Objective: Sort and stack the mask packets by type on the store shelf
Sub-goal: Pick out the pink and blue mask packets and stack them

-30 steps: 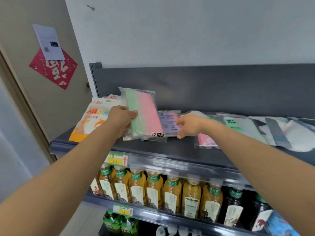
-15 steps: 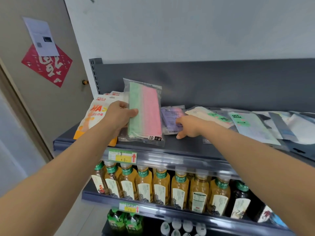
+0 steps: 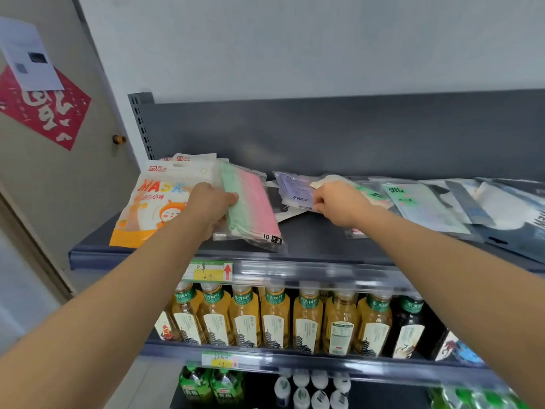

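Grey metal shelving stands against a pale wall, and the top shelf (image 3: 309,240) carries many flat mask packets. At its left end lies a small stack of white-and-orange packets (image 3: 153,202) with the word MASK printed on them. Just beside this stack the left hand (image 3: 211,206) grips a clear packet of green and pink masks (image 3: 250,202) by its left edge, with the thumb on top. The packet is tilted, and its lower edge is near the front of the shelf. Further to the right, the right hand (image 3: 339,203) has its fingers curled at the edge of a purple packet (image 3: 296,188) that lies flat. Whether they really pinch it, I cannot tell. Behind this hand more packets overlap each other, among them a pale one marked FACE MASK (image 3: 418,208). On the shelf below stands a row of yellow tea bottles (image 3: 275,317).
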